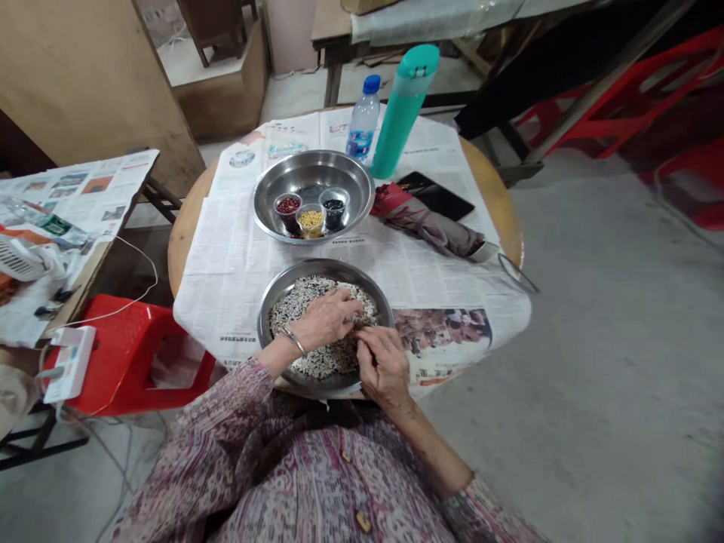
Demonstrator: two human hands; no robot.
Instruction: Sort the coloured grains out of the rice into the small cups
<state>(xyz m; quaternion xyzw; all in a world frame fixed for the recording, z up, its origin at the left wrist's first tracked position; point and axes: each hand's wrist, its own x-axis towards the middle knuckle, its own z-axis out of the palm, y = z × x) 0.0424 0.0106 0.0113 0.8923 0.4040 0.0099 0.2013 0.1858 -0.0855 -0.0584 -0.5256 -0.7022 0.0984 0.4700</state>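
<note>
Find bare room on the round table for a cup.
Bare newspaper lies left of the far basin and near basin, and right of the near basin, short of the folded umbrella. Crowded: the far right, where plastic bottle, turquoise flask, phone-like slab and umbrella cluster.

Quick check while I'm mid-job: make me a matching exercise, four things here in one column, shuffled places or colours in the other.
1. Left hand
2. Cups
3. Bottle
4. Flask

A. green all over
B. over the grains in the near bowl
C. clear, with a blue cap
D. inside the far bowl

Pairs: 1-B, 2-D, 3-C, 4-A
</note>
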